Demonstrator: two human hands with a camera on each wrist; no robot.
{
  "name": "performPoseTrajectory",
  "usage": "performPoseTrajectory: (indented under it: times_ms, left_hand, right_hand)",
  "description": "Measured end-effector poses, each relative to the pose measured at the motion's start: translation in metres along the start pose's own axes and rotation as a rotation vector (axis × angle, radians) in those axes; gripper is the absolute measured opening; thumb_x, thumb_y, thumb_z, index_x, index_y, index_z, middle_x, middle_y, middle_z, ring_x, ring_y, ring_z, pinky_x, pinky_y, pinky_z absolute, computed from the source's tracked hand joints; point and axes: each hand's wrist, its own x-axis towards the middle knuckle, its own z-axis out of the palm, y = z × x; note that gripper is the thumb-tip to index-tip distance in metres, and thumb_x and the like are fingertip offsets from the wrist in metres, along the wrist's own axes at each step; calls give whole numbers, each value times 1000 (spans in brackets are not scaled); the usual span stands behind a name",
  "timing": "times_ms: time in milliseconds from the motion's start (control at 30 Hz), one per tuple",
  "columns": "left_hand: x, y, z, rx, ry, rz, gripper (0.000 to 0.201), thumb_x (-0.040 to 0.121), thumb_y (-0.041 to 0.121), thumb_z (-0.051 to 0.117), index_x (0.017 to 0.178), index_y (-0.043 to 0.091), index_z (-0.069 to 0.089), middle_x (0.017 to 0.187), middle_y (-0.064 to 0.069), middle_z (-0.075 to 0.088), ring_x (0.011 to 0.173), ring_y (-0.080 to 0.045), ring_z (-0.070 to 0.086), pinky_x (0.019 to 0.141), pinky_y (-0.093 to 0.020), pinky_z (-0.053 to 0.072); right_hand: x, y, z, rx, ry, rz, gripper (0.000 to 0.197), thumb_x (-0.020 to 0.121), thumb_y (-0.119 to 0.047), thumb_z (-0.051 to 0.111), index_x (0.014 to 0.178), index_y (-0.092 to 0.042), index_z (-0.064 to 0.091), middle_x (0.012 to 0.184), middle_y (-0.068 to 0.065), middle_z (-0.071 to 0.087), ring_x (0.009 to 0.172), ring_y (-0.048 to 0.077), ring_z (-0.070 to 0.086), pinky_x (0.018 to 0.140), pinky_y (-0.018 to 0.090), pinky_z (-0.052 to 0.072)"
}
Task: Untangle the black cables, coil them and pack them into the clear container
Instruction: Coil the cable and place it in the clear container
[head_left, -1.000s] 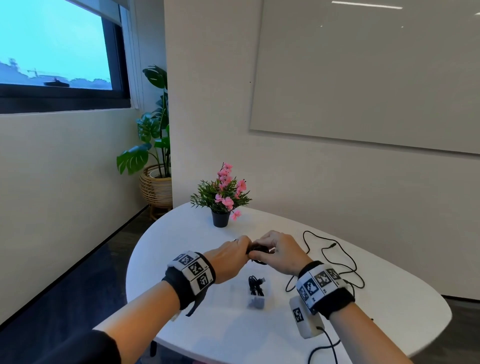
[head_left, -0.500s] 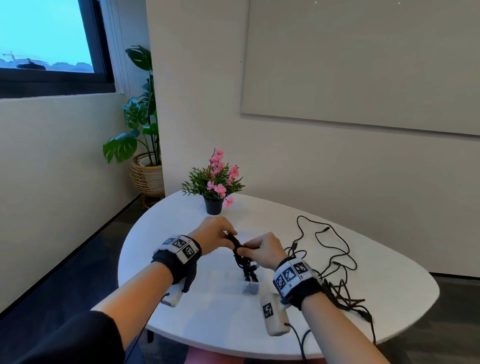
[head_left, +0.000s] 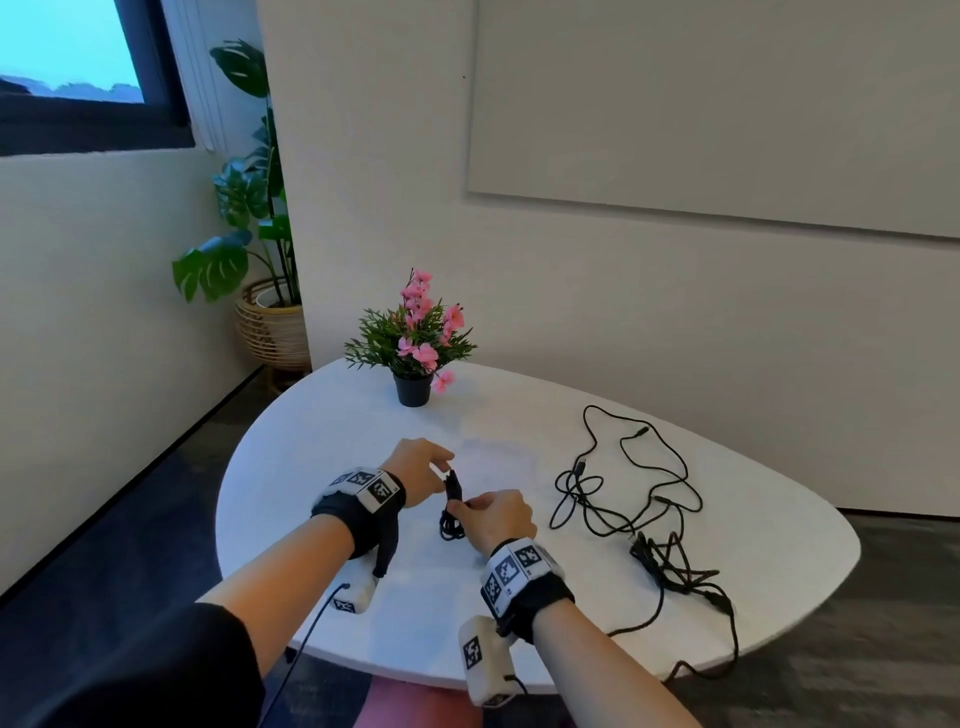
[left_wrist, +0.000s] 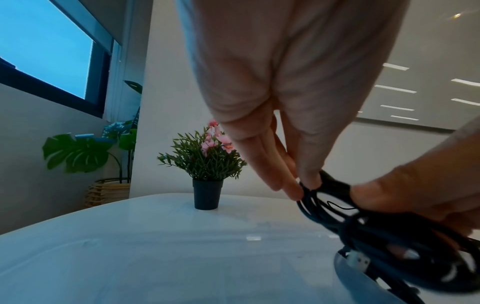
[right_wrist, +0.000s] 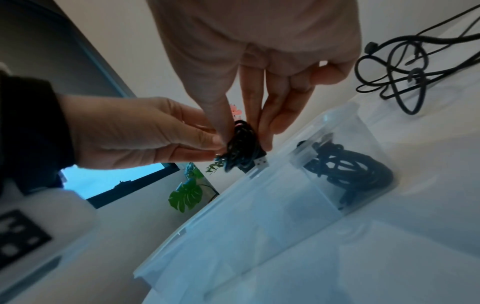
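A small coiled black cable (head_left: 451, 486) (right_wrist: 242, 144) (left_wrist: 337, 205) hangs upright between both hands, its silver plug at the lower end. My left hand (head_left: 447, 470) (right_wrist: 207, 142) pinches its top with thumb and fingertips. My right hand (head_left: 467, 504) (right_wrist: 246, 142) pinches it from the other side. Just below it lies the clear container (right_wrist: 259, 205), open, with another coiled black cable (right_wrist: 348, 164) in its end compartment. Loose tangled black cables (head_left: 623, 493) (right_wrist: 397, 67) sprawl on the table right of my hands.
The white rounded table (head_left: 311, 441) has a small potted pink flower (head_left: 413, 387) at its back. A large leafy plant in a wicker basket (head_left: 270, 322) stands on the floor behind. Part of the tangle trails over the table's front right edge (head_left: 727, 649).
Both hands have come down toward the table with the coil. It was bunched tightly between my fists and now hangs upright, pinched by fingertips. The head view has tipped down and right.
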Motion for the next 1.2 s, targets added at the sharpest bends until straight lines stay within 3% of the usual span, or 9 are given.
performPoseTrajectory:
  times_ms: [133, 367, 567, 700, 800, 900, 1033, 1133, 1200]
  left_hand:
    - [-14, -17, 5, -19, -17, -6, 38, 86, 10, 64, 123, 15, 60, 117, 0, 65, 89, -10, 62, 82, -14, 44]
    - [-42, -36, 16, -96, 0, 2, 31, 88, 17, 63, 119, 19, 63, 111, 4, 66, 85, -6, 60, 82, -15, 44]
    - [-79, -48, 33, -219, 154, 49, 25, 90, 17, 59, 114, 23, 65, 100, 13, 62, 82, 7, 57, 69, -3, 40]
    - [-96, -55, 51, -232, 145, 46, 24, 90, 17, 58, 112, 23, 66, 100, 12, 63, 80, 9, 56, 65, -1, 39]
    - [-100, -59, 62, -180, 108, 73, 25, 91, 18, 57, 115, 22, 65, 102, 10, 61, 80, 7, 55, 70, -2, 38]
    - [-98, -60, 68, -107, 154, 129, 30, 91, 21, 56, 120, 24, 62, 118, 6, 57, 98, -4, 56, 87, -15, 41]
    - [-96, -47, 70, 164, 116, 152, 37, 97, 31, 44, 134, 30, 49, 137, 10, 45, 124, -14, 42, 101, -33, 36]
    - [-96, -41, 70, 323, 94, 175, 42, 98, 33, 37, 140, 32, 39, 143, 12, 41, 127, -15, 40, 101, -33, 31]
    - [-97, -39, 71, 402, 109, 196, 44, 97, 34, 38, 141, 32, 36, 144, 11, 41, 125, -16, 42, 98, -33, 32]
  right_hand:
    - [2, -1, 10, -143, 27, 13, 31, 76, -49, 64, 73, -19, 72, 78, 1, 72, 80, 24, 67, 86, 35, 49]
    - [12, 0, 23, -288, 27, -47, 26, 80, -37, 68, 84, -12, 61, 96, 10, 69, 94, 29, 64, 83, 33, 50]
    - [18, -5, 31, -430, -23, -161, 25, 82, -25, 69, 93, -3, 64, 100, 17, 69, 95, 32, 64, 77, 35, 52]
    - [21, -6, 34, -491, -111, -169, 28, 82, -24, 70, 97, -2, 62, 107, 18, 64, 96, 32, 62, 77, 34, 50]
    - [23, -6, 28, -549, -164, -184, 25, 81, -31, 71, 85, -9, 60, 101, 12, 66, 93, 30, 63, 74, 32, 49]
    - [26, -8, 22, -580, -198, -199, 37, 80, -35, 69, 60, -13, 47, 83, 9, 67, 77, 27, 62, 62, 28, 46]
    - [30, -6, 15, -554, -300, -180, 44, 89, -23, 55, 51, -12, 36, 51, 5, 39, 45, 19, 36, 44, 25, 31]
    - [31, -5, 10, -469, -335, -162, 34, 84, -18, 66, 54, -6, 57, 53, 7, 52, 46, 17, 43, 47, 26, 39]
    - [32, -4, 9, -413, -315, -163, 19, 76, -19, 76, 71, -1, 73, 67, 10, 69, 55, 18, 56, 58, 28, 53]
